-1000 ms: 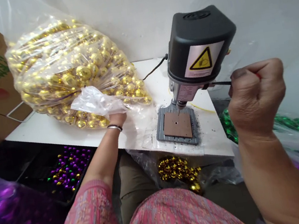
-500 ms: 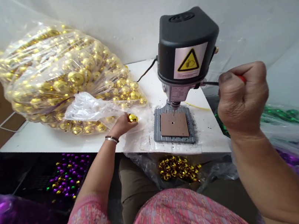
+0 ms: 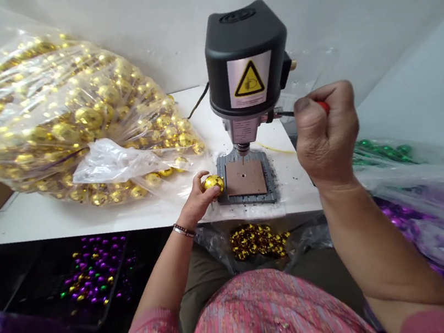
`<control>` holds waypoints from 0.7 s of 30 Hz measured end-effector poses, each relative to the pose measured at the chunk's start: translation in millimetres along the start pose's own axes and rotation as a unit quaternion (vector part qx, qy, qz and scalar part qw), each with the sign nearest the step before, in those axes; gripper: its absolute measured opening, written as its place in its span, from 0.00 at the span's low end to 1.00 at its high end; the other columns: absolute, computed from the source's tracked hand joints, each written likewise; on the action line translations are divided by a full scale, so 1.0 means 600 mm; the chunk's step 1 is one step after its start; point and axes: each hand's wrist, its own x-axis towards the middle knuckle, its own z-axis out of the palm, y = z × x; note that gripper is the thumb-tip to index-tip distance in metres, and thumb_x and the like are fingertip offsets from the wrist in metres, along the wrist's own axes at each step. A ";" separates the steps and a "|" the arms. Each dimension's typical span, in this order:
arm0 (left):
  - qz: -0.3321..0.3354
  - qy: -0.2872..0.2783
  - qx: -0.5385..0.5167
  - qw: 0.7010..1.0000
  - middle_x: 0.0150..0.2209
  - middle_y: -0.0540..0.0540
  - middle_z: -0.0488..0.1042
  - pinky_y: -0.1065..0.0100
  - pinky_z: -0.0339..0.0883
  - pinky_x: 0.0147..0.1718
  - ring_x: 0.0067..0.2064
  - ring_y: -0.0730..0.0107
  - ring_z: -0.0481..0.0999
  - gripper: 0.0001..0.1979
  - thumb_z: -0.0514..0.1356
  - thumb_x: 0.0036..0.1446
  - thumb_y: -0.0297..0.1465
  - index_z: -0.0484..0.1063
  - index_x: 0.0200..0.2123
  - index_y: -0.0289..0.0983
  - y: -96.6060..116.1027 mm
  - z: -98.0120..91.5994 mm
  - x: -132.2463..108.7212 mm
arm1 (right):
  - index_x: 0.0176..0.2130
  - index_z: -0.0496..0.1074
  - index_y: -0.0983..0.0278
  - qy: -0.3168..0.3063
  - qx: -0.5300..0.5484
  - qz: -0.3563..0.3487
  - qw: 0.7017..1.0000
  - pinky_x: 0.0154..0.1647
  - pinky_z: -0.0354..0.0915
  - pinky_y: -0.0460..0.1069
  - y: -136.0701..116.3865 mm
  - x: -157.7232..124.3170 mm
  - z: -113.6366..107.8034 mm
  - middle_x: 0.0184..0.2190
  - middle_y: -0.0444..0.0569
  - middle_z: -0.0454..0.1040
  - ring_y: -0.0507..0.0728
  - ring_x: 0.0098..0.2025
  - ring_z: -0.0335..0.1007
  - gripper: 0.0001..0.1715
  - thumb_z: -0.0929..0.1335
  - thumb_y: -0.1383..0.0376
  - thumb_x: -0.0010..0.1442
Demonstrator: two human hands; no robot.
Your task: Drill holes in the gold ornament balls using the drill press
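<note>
White tabletop (image 3: 88, 219) bears an upright drill press (image 3: 243, 82), bit (image 3: 243, 160) downward.

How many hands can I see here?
2: the left hand holds a gold ball beside the gray base; the right hand grips a red handle. No others show.

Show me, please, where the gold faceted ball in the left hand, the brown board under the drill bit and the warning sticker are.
Gold faceted ball (image 3: 214, 182): head view, middle of its shiny surface.
Brown board (image 3: 246, 182): head view, top face near its middle.
Warning sticker (image 3: 251, 81): head view, inside its yellow triangle.
</note>
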 end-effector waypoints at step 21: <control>0.125 -0.021 0.444 0.887 0.46 0.44 0.82 0.64 0.74 0.47 0.45 0.60 0.80 0.31 0.71 0.49 0.35 0.74 0.57 0.36 0.051 0.083 0.068 | 0.35 0.62 0.60 -0.057 -0.013 0.014 0.998 0.36 0.66 0.45 -0.001 0.000 -0.007 0.28 0.40 0.62 0.46 0.29 0.60 0.14 0.61 0.54 0.69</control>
